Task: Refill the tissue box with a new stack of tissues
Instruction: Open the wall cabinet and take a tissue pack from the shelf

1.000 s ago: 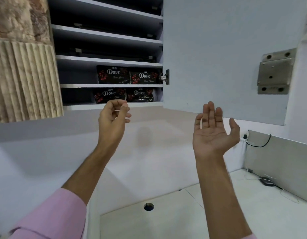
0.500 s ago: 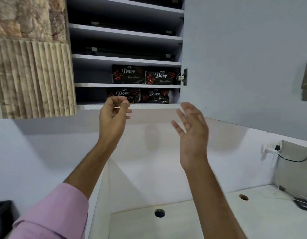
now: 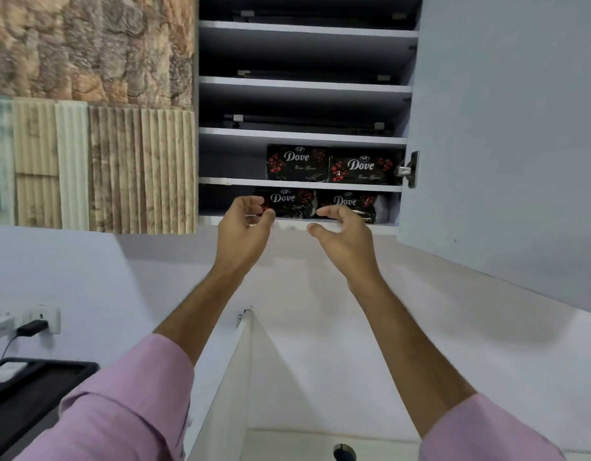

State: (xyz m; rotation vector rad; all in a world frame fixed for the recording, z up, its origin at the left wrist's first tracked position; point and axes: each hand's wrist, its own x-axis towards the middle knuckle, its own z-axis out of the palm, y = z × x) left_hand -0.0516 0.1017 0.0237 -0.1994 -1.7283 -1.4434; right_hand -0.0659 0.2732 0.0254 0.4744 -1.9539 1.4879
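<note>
Black tissue packs marked "Dove" lie in an open wall cabinet. Two sit on the lowest shelf, the left pack and the right pack. Two more packs lie on the shelf above. My left hand is raised just in front of the lower left pack, fingers curled and apart, holding nothing. My right hand is raised beside it, under the lower right pack, fingers spread and empty. No tissue box is in view.
The cabinet door stands open at the right, with a hinge on its edge. The upper shelves hold flat dark items. A textured panel is at left. A wall socket with plug and a black tray are at lower left.
Both hands have risen toward the lowest shelf. My right hand moved left and up and turned palm-forward beside the left hand. The view has shifted right and closer to the cabinet.
</note>
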